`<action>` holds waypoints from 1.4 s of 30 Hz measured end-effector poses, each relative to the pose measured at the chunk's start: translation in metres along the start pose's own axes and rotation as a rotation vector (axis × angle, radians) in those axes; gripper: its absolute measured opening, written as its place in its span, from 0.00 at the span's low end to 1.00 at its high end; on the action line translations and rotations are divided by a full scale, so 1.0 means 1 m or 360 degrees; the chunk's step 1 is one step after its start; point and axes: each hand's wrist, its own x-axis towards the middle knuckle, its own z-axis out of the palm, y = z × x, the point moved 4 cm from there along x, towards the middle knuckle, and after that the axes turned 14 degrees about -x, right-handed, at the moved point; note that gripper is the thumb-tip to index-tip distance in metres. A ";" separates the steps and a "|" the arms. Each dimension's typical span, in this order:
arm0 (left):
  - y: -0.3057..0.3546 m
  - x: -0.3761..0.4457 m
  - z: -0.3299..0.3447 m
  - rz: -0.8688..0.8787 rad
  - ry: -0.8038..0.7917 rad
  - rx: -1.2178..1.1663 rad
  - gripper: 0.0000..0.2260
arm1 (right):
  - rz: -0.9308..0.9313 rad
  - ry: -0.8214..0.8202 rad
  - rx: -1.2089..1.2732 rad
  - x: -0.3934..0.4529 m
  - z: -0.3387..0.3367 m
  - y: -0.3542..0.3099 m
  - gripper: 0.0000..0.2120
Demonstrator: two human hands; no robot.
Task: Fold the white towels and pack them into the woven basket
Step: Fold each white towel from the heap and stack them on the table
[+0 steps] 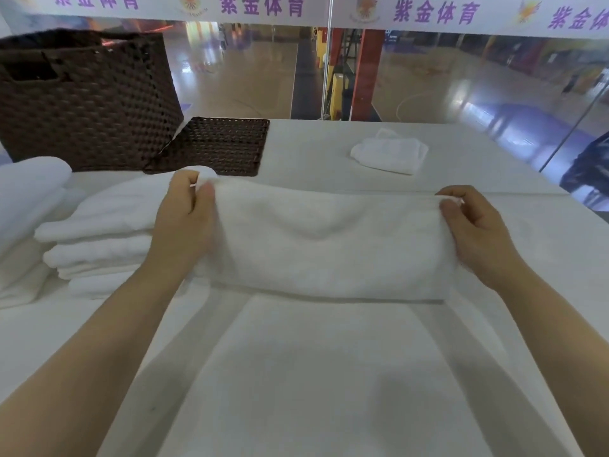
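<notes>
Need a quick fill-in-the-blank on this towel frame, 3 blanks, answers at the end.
1. Both hands pinch the far edge of a white ____, left hand and right hand.
2. The tall basket stands at the far ____ of the table.
3. The flat lid lies to the ____ of the tall basket.

Answers: towel; left; right

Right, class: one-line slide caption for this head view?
Both hands pinch a white towel's corners mid-fold, basket waiting behind.

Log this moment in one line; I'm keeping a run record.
step: folding | left hand: pinches towel corner | right hand: pinches other corner | woven basket: far left | folded stack: left
</notes>
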 end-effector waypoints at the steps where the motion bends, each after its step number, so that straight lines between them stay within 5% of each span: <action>1: 0.001 0.006 0.007 0.0014 -0.0008 0.0073 0.07 | -0.0007 0.0029 -0.0020 0.008 0.002 -0.002 0.08; 12: -0.036 0.065 0.065 0.0004 0.0082 0.0719 0.09 | 0.0054 0.0102 -0.0292 0.095 0.038 0.010 0.08; 21: -0.105 0.108 0.103 -0.0369 -0.0215 0.0688 0.13 | 0.0280 -0.0135 -0.0440 0.130 0.090 0.063 0.08; 27: -0.129 0.114 0.108 -0.0420 -0.0152 0.0724 0.11 | 0.0310 -0.0296 -0.0672 0.138 0.113 0.086 0.07; 33: -0.121 0.108 0.116 -0.0105 -0.0097 0.0976 0.06 | 0.0251 -0.0173 -0.1039 0.134 0.120 0.077 0.09; 36: -0.114 0.106 0.121 0.0023 -0.0204 0.1163 0.12 | 0.0171 -0.0236 -0.1169 0.129 0.121 0.069 0.13; 42: -0.042 0.031 0.184 0.0429 -0.0834 0.0779 0.28 | 0.0323 -0.0454 -0.1077 0.114 0.107 0.066 0.24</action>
